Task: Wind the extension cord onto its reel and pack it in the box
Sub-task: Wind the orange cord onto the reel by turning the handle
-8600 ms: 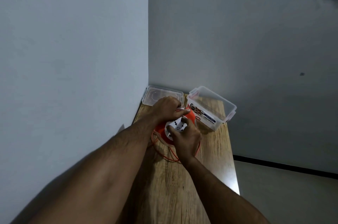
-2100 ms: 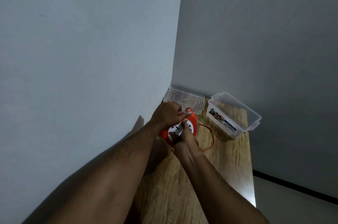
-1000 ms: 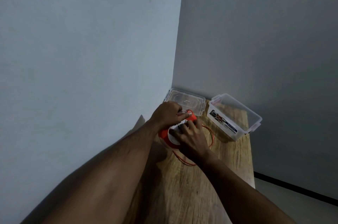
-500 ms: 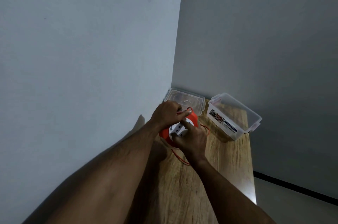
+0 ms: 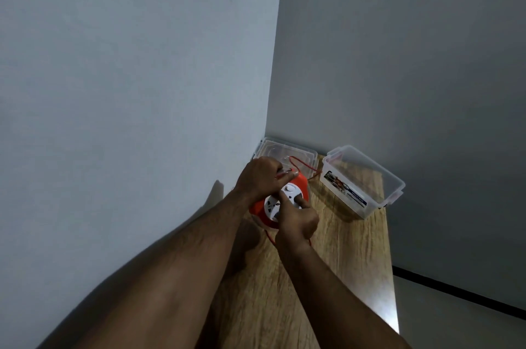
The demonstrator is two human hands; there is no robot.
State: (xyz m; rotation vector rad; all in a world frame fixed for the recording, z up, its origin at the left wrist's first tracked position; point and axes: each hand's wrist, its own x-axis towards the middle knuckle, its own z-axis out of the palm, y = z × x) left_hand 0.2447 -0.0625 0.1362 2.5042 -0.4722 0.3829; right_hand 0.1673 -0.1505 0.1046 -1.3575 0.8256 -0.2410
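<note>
An orange cord reel with a white socket face stands tilted on the wooden table. My left hand grips its upper left rim. My right hand rests on the white face, fingers pressed on it. A thin orange cord loops up behind the reel toward the lid, and a short length shows below my right wrist. The clear plastic box stands open to the right of the reel.
The box's clear lid lies in the corner behind the reel. Grey walls close in on the left and at the back. The table's right edge drops to the floor, where a dark skirting line runs.
My right hand has turned on the reel's face. The loose cord that lay on the table at the right now arcs behind the reel over the lid, and less of it lies loose.
</note>
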